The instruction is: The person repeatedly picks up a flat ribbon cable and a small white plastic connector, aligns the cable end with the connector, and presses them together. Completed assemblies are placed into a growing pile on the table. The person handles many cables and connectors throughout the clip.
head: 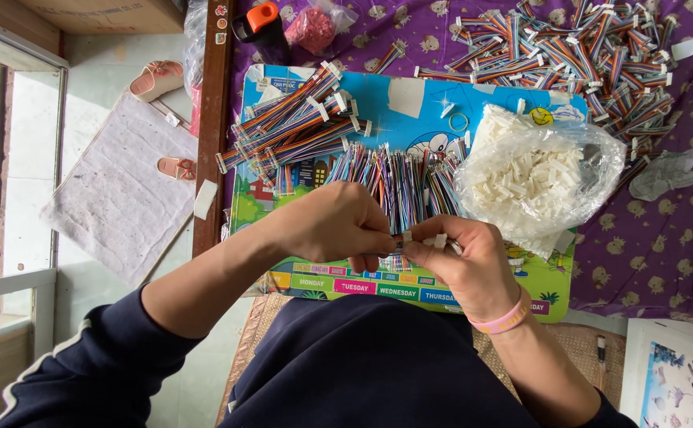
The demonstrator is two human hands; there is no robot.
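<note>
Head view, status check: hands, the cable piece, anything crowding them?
Left hand and right hand pinch one rainbow ribbon cable together. Small white connectors in right fingers. Loose cable row and bag of connectors close behind; nothing blocking.

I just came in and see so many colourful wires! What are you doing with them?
A person sits at a cartoon-printed board. The left hand pinches a short rainbow ribbon cable, and the right hand holds small white plastic connectors against its end. Loose cables lie just beyond, a bag of white connectors sits right, and a pile of finished cables rests behind.
</note>
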